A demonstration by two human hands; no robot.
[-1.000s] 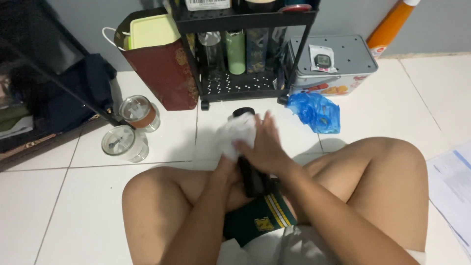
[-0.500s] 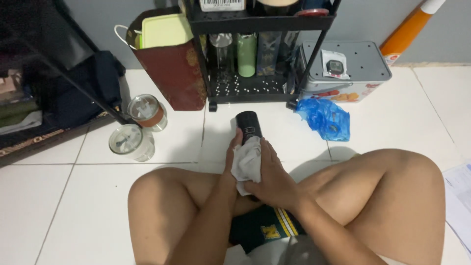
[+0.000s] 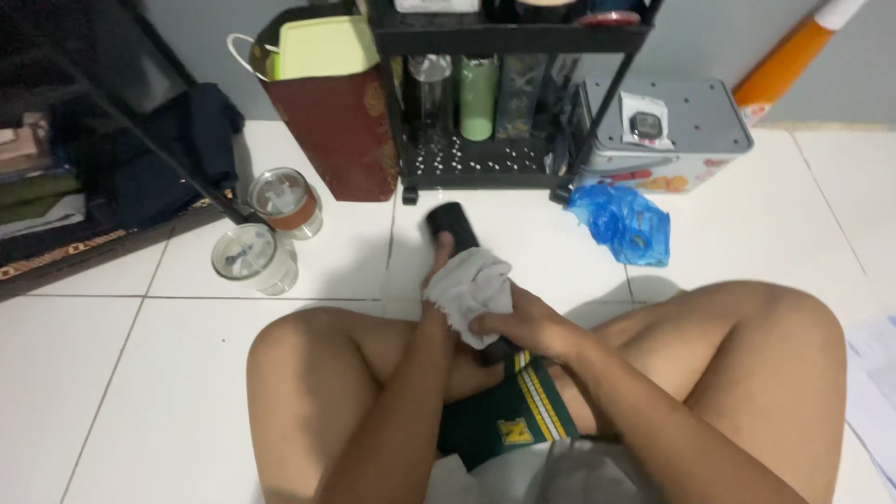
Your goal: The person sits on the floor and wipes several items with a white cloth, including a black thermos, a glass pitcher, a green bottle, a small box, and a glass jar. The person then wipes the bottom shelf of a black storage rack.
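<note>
I sit cross-legged on white floor tiles. A black cylindrical bottle [image 3: 451,224] lies tilted over my lap, its upper end pointing away from me. My left hand [image 3: 439,264] grips the bottle from its left side, mostly hidden behind a crumpled white cloth [image 3: 469,290]. My right hand [image 3: 521,326] is closed on the cloth and presses it around the bottle's middle. The bottle's lower part is hidden by cloth and hands.
Two lidded glass jars [image 3: 285,200] [image 3: 252,258] stand at left. Behind are a dark red paper bag [image 3: 341,140], a black wheeled rack [image 3: 504,103] with bottles, a grey tin box [image 3: 672,131] and a blue plastic bag [image 3: 621,222]. Papers [image 3: 877,373] lie at right.
The cloth slid from the bottle's top down towards its middle, uncovering the black upper end. The bottle has tilted a little to the left.
</note>
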